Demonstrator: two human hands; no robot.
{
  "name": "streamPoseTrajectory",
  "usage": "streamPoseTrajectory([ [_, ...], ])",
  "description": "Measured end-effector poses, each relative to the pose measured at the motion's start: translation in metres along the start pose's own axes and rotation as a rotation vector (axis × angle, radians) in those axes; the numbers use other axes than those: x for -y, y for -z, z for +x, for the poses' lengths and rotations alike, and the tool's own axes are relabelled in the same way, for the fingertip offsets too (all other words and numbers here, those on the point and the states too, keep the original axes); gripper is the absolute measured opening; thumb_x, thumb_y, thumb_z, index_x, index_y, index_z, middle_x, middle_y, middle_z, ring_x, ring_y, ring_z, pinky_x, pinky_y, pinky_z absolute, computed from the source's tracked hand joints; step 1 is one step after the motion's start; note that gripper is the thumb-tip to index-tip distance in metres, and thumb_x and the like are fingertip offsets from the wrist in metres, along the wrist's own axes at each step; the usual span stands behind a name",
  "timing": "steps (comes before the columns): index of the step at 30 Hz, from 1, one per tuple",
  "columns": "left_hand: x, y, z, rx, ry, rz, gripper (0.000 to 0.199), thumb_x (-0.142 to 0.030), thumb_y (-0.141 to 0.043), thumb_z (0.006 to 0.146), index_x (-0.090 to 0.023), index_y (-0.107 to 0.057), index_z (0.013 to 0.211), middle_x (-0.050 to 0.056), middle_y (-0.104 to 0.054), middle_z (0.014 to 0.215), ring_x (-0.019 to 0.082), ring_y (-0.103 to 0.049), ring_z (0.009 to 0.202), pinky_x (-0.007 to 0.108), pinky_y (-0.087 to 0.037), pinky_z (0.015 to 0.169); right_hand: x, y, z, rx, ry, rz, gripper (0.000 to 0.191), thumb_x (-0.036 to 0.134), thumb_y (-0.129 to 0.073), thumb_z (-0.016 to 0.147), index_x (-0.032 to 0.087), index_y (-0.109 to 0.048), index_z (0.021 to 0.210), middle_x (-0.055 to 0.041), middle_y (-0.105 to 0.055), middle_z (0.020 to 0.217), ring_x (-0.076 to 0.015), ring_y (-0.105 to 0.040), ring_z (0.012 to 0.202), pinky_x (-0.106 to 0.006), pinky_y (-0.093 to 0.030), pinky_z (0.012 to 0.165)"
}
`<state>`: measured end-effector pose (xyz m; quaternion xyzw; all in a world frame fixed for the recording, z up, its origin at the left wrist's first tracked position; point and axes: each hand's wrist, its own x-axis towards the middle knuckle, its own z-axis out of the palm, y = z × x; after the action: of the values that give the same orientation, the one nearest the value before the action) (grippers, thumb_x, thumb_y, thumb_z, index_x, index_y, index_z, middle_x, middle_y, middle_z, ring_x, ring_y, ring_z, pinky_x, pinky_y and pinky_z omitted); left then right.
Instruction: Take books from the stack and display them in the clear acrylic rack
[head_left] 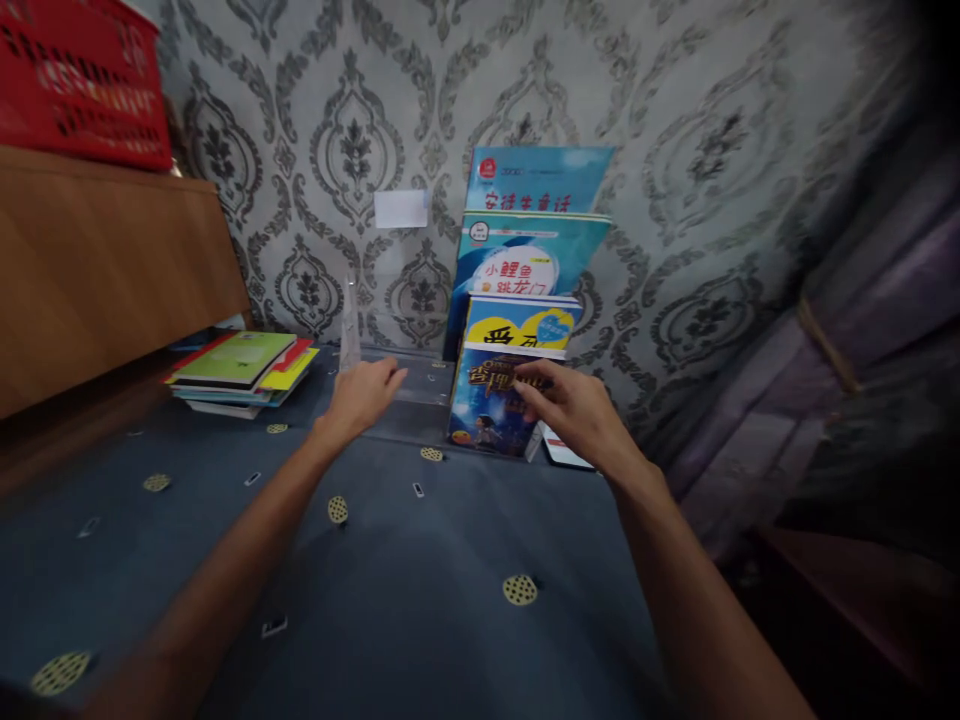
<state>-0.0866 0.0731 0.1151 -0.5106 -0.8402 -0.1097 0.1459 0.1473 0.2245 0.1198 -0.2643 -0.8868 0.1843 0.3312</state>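
Observation:
Several children's books stand in tiers in a clear plastic rack (394,420) against the wall. The front one is a dark blue book (487,405); behind it rise a yellow and blue book (487,320), a teal book (540,240) and a light blue book (540,175). My right hand (577,410) is at the front book's right side, its bent fingers over the cover, and no grip on the book shows. At the rack's left part, beside its clear upright side, my left hand (365,392) has its fingers partly stretched and holds nothing visible.
A stack of thin books (247,365) lies on the blue patterned cloth (420,580) at the left. Beyond it stands a wooden cabinet (112,270) with a red basket (90,100) on top. A phone-like flat object (566,455) lies right of the rack, near a curtain (750,430).

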Motion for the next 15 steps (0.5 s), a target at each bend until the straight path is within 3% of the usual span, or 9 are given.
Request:
streamPoseTrajectory([
  [5,0.097,0.005,-0.024,-0.030,0.231,0.154,0.036,-0.038,-0.036,0.100,-0.017,-0.066,0.096,0.014,-0.072,0.096,0.031,-0.066,0.096,0.038,-0.050,0.079,0.003,-0.002,0.001,-0.004,0.049,-0.009,0.019,0.030,-0.057,0.089,0.021,-0.068,0.102,-0.0030,-0.075,0.077,-0.0203,-0.070,0.055,-0.031,-0.052,0.060],
  [7,0.136,0.003,-0.027,-0.050,0.293,0.189,0.038,-0.032,-0.034,0.099,-0.011,-0.065,0.107,0.020,-0.069,0.111,0.034,-0.062,0.109,0.041,-0.048,0.088,0.002,-0.005,0.001,-0.013,0.080,-0.026,0.019,0.031,-0.056,0.090,0.020,-0.068,0.101,-0.0025,-0.075,0.076,-0.0192,-0.069,0.053,-0.030,-0.052,0.059],
  [9,0.173,-0.002,-0.025,-0.072,0.347,0.217,0.048,-0.041,-0.039,0.097,-0.005,-0.057,0.124,0.025,-0.062,0.126,0.037,-0.054,0.123,0.043,-0.044,0.098,0.000,-0.010,0.000,-0.031,0.108,-0.049,0.020,0.031,-0.055,0.090,0.020,-0.068,0.100,-0.0028,-0.076,0.078,-0.0185,-0.069,0.054,-0.029,-0.051,0.058],
  [12,0.216,-0.009,-0.018,0.103,0.350,0.172,0.073,-0.056,-0.041,0.094,-0.001,-0.041,0.142,0.028,-0.048,0.144,0.039,-0.042,0.137,0.053,-0.034,0.110,-0.004,-0.019,0.000,-0.074,0.131,-0.107,0.020,0.030,-0.055,0.090,0.020,-0.069,0.101,-0.0057,-0.077,0.087,-0.0196,-0.070,0.060,-0.030,-0.052,0.058],
  [15,0.238,-0.014,-0.016,0.206,0.325,0.144,0.077,-0.062,-0.040,0.092,-0.006,-0.039,0.145,0.027,-0.044,0.149,0.041,-0.037,0.141,0.063,-0.029,0.111,-0.007,-0.029,-0.004,-0.116,0.168,-0.155,0.021,0.029,-0.054,0.090,0.020,-0.070,0.100,-0.0087,-0.077,0.099,-0.0230,-0.073,0.074,-0.033,-0.055,0.063],
])
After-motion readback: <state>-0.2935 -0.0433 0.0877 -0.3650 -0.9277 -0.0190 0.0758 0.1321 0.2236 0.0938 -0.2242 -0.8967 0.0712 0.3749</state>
